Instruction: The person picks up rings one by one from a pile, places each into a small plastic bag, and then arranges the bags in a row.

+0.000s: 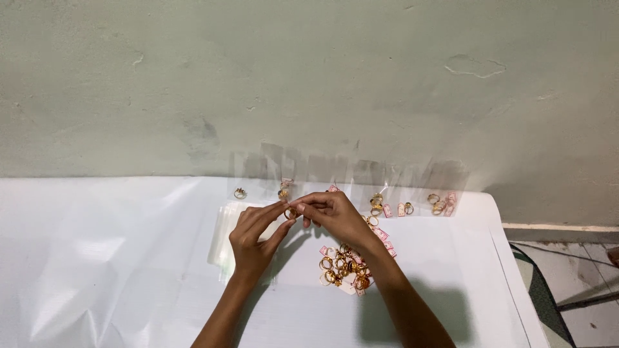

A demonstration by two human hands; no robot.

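Near the far edge of the white desk (116,258), left hand (253,237) and right hand (335,216) are both pinching one gold ring (291,212) in a narrow grip.

Two slender bare forearms are seen, with no sleeves reaching into view; nothing is worn on either wrist, so no watch, bracelet or band can be made out. The left hand (253,237) and the right hand (335,216) are uncovered, with no gloves. The fingers (267,212) are long and thin. Whether any ring is worn on a finger, or whether the nails are painted, cannot be told at this size.
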